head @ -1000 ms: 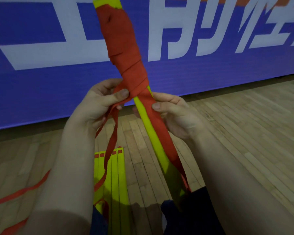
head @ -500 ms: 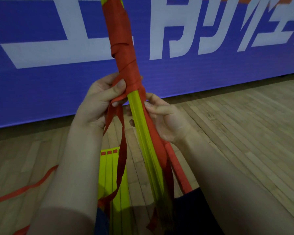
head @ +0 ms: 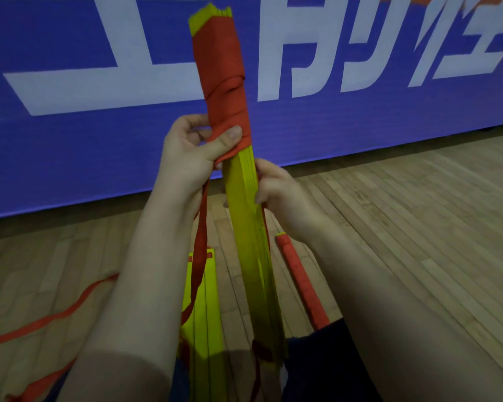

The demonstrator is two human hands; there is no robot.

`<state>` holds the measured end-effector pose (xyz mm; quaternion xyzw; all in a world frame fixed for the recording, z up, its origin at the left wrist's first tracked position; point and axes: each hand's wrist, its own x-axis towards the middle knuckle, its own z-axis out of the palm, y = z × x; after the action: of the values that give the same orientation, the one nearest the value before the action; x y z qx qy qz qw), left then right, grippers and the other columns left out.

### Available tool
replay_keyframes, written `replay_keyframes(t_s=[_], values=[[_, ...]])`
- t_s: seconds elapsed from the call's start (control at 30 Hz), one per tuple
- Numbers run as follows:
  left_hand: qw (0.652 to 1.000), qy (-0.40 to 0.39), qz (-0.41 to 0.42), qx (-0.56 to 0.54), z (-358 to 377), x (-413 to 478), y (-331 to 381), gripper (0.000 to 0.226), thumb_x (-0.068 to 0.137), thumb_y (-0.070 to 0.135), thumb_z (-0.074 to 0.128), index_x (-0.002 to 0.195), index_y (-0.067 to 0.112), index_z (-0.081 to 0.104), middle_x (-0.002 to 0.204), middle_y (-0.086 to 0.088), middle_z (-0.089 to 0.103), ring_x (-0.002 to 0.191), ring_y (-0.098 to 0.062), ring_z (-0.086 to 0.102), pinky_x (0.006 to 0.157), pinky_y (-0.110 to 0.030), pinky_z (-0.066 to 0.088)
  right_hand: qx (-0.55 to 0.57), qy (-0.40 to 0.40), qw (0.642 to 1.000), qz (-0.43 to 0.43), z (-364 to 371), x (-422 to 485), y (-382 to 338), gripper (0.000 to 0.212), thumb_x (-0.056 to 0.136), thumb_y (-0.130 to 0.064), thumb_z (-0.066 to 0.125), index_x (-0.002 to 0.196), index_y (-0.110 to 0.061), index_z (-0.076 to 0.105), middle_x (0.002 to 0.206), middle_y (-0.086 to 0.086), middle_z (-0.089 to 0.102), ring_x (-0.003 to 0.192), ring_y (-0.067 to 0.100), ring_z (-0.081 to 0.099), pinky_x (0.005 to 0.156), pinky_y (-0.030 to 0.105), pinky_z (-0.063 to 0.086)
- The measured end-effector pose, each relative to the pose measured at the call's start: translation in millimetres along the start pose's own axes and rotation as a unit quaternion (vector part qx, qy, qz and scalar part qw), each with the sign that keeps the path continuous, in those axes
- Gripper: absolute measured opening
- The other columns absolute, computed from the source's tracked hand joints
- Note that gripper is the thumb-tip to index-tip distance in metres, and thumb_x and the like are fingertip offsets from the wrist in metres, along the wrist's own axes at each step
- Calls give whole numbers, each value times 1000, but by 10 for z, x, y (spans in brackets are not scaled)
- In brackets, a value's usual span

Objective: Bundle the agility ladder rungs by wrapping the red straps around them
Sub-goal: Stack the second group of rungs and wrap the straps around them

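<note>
Two holds suit it: the left grip (head: 195,153) pinches the limp red strap (head: 224,82) against the seemingly stiff, light rungs (head: 244,219), the right grip (head: 285,195) curled round their bare middle.

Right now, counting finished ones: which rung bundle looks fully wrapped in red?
The floor bundle at right; the held bundle is half bare yellow, the flat stack unwrapped.
</note>
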<state>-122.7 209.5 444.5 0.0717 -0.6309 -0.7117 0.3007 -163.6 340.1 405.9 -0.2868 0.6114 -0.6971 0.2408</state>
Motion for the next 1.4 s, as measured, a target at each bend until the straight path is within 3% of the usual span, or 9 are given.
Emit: replay_keyframes(t_s=[0.1,0.27,0.5,0.6,0.73,0.9,1.1,1.27,1.4], values=[[997,7,13,74,57,-33,-23,42,76,10,77,104,9,46,81,1,57,48,3,56,43,-15,42,-135,64,989,-5,67,42,152,62,57,-14,65,116,-4,50,90,18,59,79,26,61,80,54,52],[983,-32,46,175,51,-95,56,40,68,24,85,94,20,55,87,5,63,68,-1,64,54,-20,53,-145,175,971,-71,61,118,310,38,68,-26,78,98,-15,58,80,8,67,66,23,64,66,52,56],[979,-143,-66,133,-175,-89,116,50,62,25,84,107,13,67,108,-2,70,98,-24,70,82,-50,57,-115,125,983,-71,-101,45,183,42,71,-22,77,99,-19,46,71,3,62,56,22,59,56,39,51],[973,-171,-91,125,-258,-55,80,44,64,25,85,102,16,65,96,-1,70,84,-22,72,73,-38,59,-117,119,982,-85,-125,34,150,41,75,-25,75,99,-12,44,72,7,61,56,23,58,55,39,51],[954,-235,-137,125,-295,-82,85,21,69,28,70,85,15,67,72,2,71,60,-6,65,56,-17,52,-88,120,984,-95,-174,32,70,35,87,-1,67,110,5,41,76,18,56,58,27,55,56,39,49],[937,-279,-137,160,-316,-91,91,14,72,20,69,83,14,74,82,-8,74,70,-12,68,65,-20,55,-77,126,984,-98,-212,25,42,35,87,5,64,114,5,42,76,19,56,58,27,55,55,36,49],[931,-317,-130,124,-339,-131,165,12,81,16,59,89,7,57,98,-17,73,94,-24,71,76,-25,56,-100,144,981,-84,-248,-2,36,26,84,-2,68,102,-6,49,74,12,61,62,25,61,59,39,53],[932,-313,-114,140,-322,-148,196,12,79,12,63,89,6,61,80,-15,74,71,-21,72,63,-24,56,-75,159,981,-86,-254,-8,19,31,83,3,68,111,2,53,90,29,65,76,36,68,69,48,57],[931,-302,-93,182,-325,-120,178,19,77,13,68,95,10,70,85,-12,75,77,-17,72,68,-22,56,-70,179,977,-90,-258,0,5,34,80,1,73,110,5,58,95,34,65,86,50,63,74,58,53]])
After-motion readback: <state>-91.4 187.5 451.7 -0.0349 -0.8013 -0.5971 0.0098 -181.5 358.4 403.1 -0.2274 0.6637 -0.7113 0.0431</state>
